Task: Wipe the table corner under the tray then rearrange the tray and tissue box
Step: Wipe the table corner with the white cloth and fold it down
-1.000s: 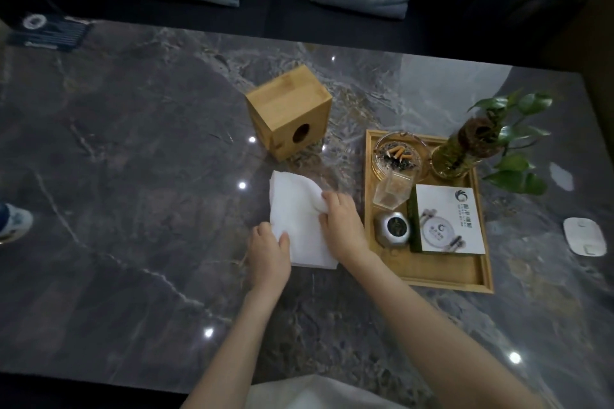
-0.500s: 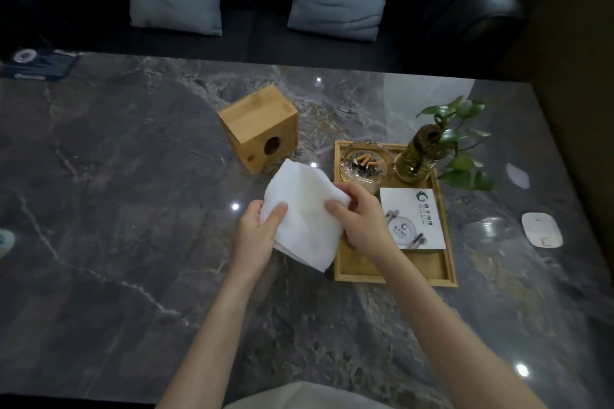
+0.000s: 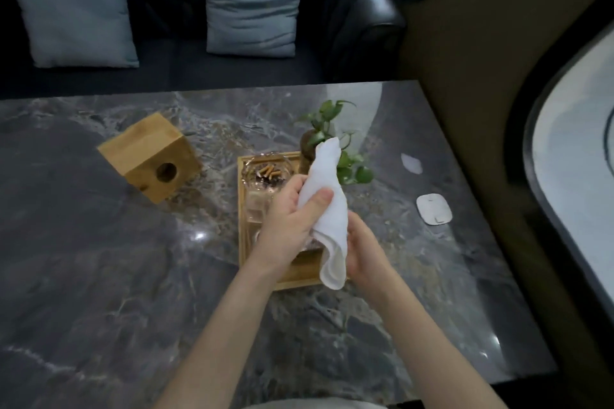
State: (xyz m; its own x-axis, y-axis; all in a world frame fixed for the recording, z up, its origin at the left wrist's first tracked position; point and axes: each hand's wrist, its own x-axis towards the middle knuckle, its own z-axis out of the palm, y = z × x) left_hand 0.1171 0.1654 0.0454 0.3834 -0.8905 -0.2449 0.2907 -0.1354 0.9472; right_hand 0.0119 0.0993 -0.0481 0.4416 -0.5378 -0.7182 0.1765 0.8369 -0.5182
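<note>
A white cloth point(image 3: 329, 209) is held upright above the wooden tray point(image 3: 244, 242), folded lengthwise. My left hand point(image 3: 292, 222) grips its middle, thumb across the front. My right hand point(image 3: 363, 249) supports the cloth's lower end from the right. The tray lies on the dark marble table point(image 3: 99, 276) and carries a glass ashtray point(image 3: 265, 173) with cigarette butts and a small potted plant point(image 3: 332, 143); its other contents are hidden behind my hands. A wooden tissue box point(image 3: 149, 159), round hole facing me, stands left of the tray.
A white flat pad point(image 3: 433, 209) and a small white patch point(image 3: 411, 163) lie on the table right of the tray. A dark sofa with two grey cushions point(image 3: 252, 7) runs behind the table. The table's right edge borders a brown wall point(image 3: 498, 109).
The cloth went from lying flat on the table left of the tray to being lifted, folded and held upright over the tray by both hands. My view shifted rightward.
</note>
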